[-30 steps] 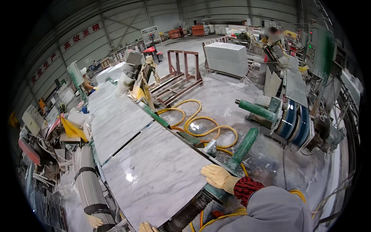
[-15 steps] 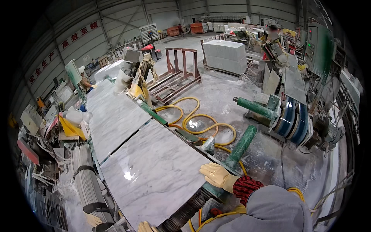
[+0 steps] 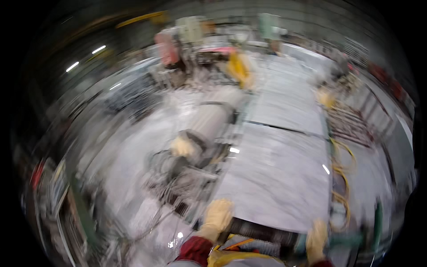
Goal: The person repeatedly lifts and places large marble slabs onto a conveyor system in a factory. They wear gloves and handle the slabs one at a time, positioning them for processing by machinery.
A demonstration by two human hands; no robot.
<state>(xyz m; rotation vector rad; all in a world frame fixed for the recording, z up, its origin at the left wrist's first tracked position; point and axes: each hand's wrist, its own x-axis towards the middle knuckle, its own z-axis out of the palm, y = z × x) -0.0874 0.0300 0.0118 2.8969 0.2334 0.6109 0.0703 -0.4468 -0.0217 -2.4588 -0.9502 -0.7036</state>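
The picture is smeared by motion. A pale grey-veined marble slab [image 3: 280, 178] lies flat on a long conveyor bench in front of me. My left hand [image 3: 218, 216], in a cream glove, is closed over the slab's near left corner. At the near right corner my right hand [image 3: 316, 240], gloved alike, grips the edge; its fingers are blurred. Between my hands, just below the slab's near end, runs a dark ribbed bellows [image 3: 267, 231]. A second marble slab [image 3: 287, 102] lies beyond, across a narrow dark gap.
Left of the bench lies a grey ribbed roll [image 3: 209, 118] with dark bands, and what looks like a loose cream glove [image 3: 181, 146] on it. A yellow hose [image 3: 342, 191] coils on the floor at right. A rusty metal rack [image 3: 356, 122] stands farther back.
My view has swung to the left, so the bench now runs straight ahead. My left hand shows fully instead of only its fingertips. Both hands are still at the slab's near end.
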